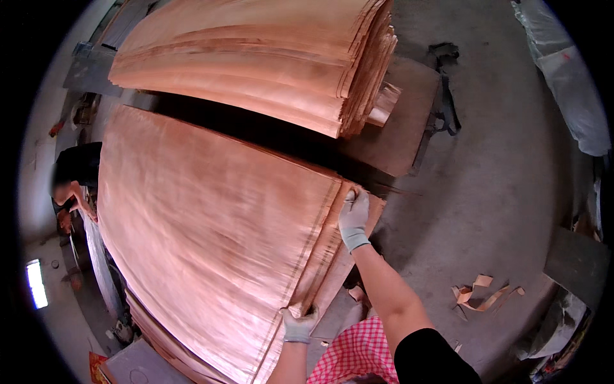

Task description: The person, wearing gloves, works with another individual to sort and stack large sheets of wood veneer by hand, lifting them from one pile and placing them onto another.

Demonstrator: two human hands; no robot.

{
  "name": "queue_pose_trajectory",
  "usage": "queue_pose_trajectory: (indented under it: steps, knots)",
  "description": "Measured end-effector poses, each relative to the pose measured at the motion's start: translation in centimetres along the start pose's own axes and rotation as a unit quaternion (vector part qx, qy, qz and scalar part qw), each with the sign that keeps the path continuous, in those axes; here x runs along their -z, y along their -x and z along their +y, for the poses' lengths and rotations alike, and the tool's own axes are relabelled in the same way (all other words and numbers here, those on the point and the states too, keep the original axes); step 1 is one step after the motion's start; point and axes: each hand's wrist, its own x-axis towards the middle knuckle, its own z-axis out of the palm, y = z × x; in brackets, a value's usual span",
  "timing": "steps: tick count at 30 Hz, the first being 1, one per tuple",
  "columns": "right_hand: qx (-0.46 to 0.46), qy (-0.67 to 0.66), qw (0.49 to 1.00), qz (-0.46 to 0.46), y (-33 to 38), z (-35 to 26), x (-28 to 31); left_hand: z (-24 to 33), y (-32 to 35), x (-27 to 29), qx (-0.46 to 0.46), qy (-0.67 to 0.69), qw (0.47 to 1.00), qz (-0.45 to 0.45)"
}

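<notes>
A large, thin reddish-brown wood veneer sheet [211,217] lies on a stack of similar sheets, its right edge marked by a dark line. My left hand [299,325], in a pale glove, grips the near part of that edge. Farther along, close to the far right corner, my right hand [354,214] is closed on the edge too, also gloved. The fingertips of both hands are partly hidden at the sheet. Other sheet edges [326,256] show in steps between and beneath my hands.
Behind a dark gap stands a second veneer stack [256,64] with ragged right edges. A co-worker [80,182] leans in at the left side. Veneer scraps [483,296] lie on the grey concrete floor [492,179]. Plastic-wrapped bundles [566,83] line the right.
</notes>
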Motion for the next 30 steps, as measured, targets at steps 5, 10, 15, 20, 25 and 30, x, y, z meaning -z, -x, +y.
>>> queue_pose_trajectory:
  steps: [5,10,15,20,25,30]
  knots:
    - [-0.075,0.124,0.989,-0.038,-0.2,1.9,-1.9,1.6,-0.4,0.1,0.016,-0.018,0.999,0.047]
    - [-0.094,0.141,0.983,-0.069,-2.1,3.8,-1.8,1.0,-2.9,0.7,0.019,-0.076,0.994,-0.071]
    - [-0.113,-0.036,0.988,-0.096,-2.8,0.5,2.8,-1.0,1.1,0.2,0.022,-0.026,0.999,0.031]
    - [0.334,0.243,0.873,-0.26,8.0,-7.1,4.0,1.6,3.2,8.3,0.025,-0.291,0.938,-0.185]
    - [0.332,0.299,0.816,-0.366,7.2,-4.6,3.5,0.4,8.9,1.9,-0.664,-0.693,0.28,-0.006]
    - [0.179,0.106,0.941,-0.268,6.7,-5.3,7.2,5.5,3.6,1.9,-0.459,-0.873,0.131,0.099]
